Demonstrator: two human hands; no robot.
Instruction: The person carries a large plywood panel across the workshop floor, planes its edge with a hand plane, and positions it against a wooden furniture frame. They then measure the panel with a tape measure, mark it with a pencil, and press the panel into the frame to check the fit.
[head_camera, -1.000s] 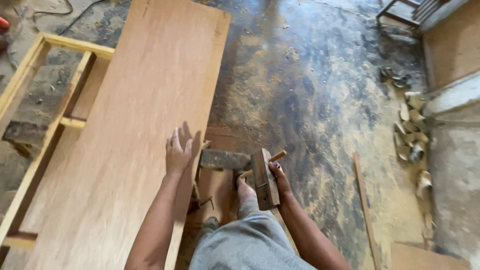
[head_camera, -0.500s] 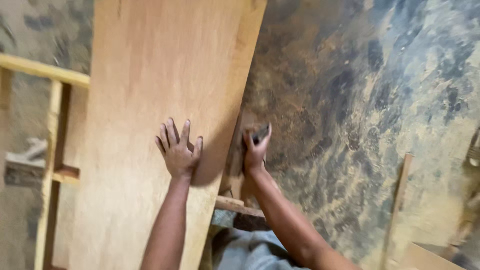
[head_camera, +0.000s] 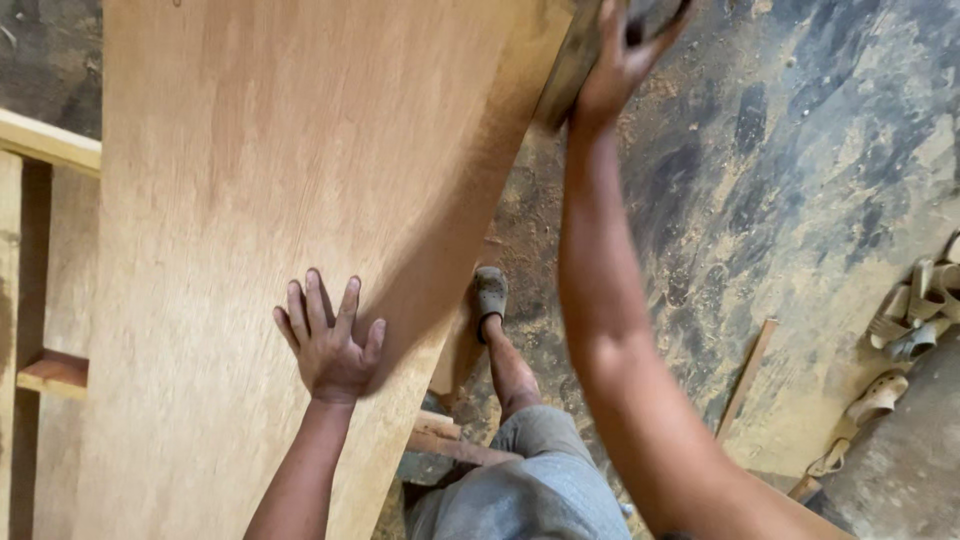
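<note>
A large plywood sheet (head_camera: 280, 180) lies over a wooden frame and fills the left and middle of the view. My left hand (head_camera: 330, 345) rests flat on it near its right edge, fingers spread, holding nothing. My right arm reaches far forward. My right hand (head_camera: 620, 60) is at the top of the view by the sheet's right edge, fingers curled around a dark wooden tool (head_camera: 645, 12) that is mostly cut off by the frame. A dark strip (head_camera: 568, 70) runs just below that hand along the sheet's edge.
A pale wooden frame (head_camera: 50, 140) shows under the sheet at the left. My foot in a dark sandal (head_camera: 490, 295) stands on the sawdust-covered floor (head_camera: 800, 200). A thin wood strip (head_camera: 745, 375) and several wooden scraps (head_camera: 905, 325) lie at the right.
My right hand has lifted the wooden tool from beside my knee and carried it forward along the sheet's right edge. My left hand stays flat on the plywood. The view has moved closer.
</note>
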